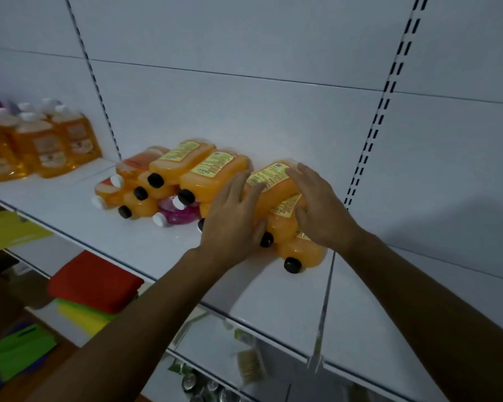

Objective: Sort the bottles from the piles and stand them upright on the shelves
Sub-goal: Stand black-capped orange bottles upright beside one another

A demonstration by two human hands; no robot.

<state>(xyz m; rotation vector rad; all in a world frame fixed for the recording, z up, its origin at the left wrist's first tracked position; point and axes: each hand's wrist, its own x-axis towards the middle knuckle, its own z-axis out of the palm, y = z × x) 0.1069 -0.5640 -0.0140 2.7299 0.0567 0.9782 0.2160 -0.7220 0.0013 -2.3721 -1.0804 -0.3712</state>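
Note:
A pile of orange bottles with black caps (186,175) lies on its side on the white shelf (128,245). One purple bottle with a white cap (176,214) is wedged low in the pile. My left hand (233,219) rests flat, fingers spread, on the left of an orange bottle (273,184). My right hand (323,207) presses its right side, fingers spread over the bottles below. Another orange bottle (305,250) lies nearest the front. Neither hand has lifted a bottle.
Upright orange bottles with white caps (41,143) stand at the far left of the shelf, purple ones behind them. Lower shelves hold folded red (96,281), yellow and green cloths and small items. A slotted upright (375,117) and bare shelf lie to the right.

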